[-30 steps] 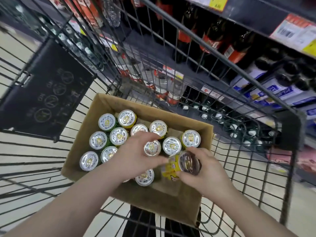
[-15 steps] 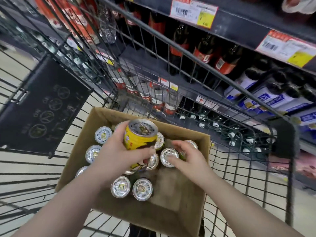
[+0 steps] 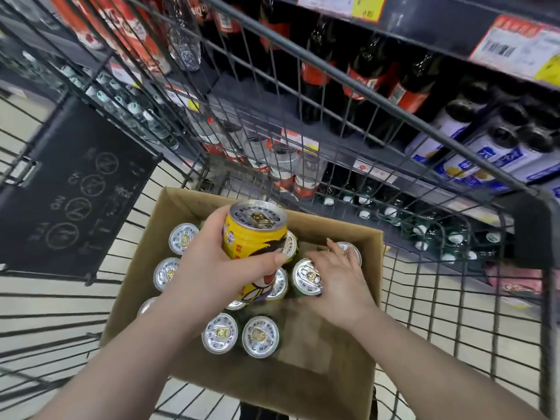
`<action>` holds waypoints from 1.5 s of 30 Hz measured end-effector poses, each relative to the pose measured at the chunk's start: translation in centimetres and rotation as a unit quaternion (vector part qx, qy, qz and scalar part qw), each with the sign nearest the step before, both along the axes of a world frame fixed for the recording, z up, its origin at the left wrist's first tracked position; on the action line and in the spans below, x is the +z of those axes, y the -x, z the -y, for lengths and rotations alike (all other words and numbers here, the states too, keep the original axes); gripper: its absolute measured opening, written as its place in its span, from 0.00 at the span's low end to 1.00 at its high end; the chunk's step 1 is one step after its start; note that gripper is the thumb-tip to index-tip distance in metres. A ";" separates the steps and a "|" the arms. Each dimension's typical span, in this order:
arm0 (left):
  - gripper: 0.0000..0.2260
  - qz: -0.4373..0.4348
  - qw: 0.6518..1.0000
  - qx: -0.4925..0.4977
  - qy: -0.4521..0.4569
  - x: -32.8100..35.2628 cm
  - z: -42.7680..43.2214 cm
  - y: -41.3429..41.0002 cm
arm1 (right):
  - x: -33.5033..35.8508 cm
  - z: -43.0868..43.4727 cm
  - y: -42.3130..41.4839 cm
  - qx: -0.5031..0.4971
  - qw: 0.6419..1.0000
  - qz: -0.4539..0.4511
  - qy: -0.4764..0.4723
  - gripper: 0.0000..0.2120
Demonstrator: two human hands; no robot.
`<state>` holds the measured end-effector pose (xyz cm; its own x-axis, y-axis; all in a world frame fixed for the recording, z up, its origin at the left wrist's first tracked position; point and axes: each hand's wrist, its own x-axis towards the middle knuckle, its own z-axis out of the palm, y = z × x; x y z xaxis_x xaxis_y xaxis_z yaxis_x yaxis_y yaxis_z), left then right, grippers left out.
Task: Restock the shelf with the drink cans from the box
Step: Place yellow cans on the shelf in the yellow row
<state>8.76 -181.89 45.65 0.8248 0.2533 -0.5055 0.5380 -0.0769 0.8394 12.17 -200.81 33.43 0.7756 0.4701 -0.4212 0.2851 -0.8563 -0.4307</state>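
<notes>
Store aisle, pale tiled floor [image 3: 33,301] showing through the wire of a shopping cart [image 3: 424,301]. An open cardboard box [image 3: 351,236] is sitting in the cart basket, under both hands. The left hand [image 3: 209,268] is gripping one yellow drink can [image 3: 257,237] upright, fingers and thumb wrapping its side, and is holding it above the cans in the box [image 3: 219,333]. Those are standing lid-up, silver tops showing, below and to either side of the left hand. The bare cardboard floor of the box is showing under the right wrist. The right hand [image 3: 341,283] is lying low in the box just right of the held can, fingers spread and nearly straight, resting on the lids of cans there. The two hands are sitting close together but are not touching. Beyond the fingertips, through the cart's far wire wall, dark metal shelving [image 3: 424,34] is running across the view. It is carrying dark cola bottles with red labels [image 3: 360,83], with clear bottles [image 3: 285,165] and white-capped green bottles [image 3: 391,212] on lower tiers. Blue-and-white bottles [image 3: 500,156] are standing far right of the right hand. Price labels [image 3: 512,47] are hanging on the shelf edges. Left of the left hand, a black panel with faint circular symbols [image 3: 75,189] is hanging on the cart's end.
</notes>
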 end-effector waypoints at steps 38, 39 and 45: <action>0.21 0.103 0.964 -0.205 0.135 27.7 24.1 13.4 | 41.8 26.1 21.9 -0.435 0.798 0.031 -0.417 0.17; 0.23 0.101 0.960 -0.217 0.146 28.2 26.5 14.7 | 42.4 28.4 23.8 -0.446 0.790 0.042 -0.419 0.17; 0.30 0.094 0.925 -0.311 0.198 30.2 41.1 22.5 | 45.3 41.0 35.0 -0.516 0.737 0.113 -0.422 0.21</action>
<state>-13.75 -222.95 75.83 0.8317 -0.4731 -0.2905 0.3351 0.0106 0.9421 -22.88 -241.77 78.75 0.9090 -0.3988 -0.1214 -0.1841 -0.1226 -0.9752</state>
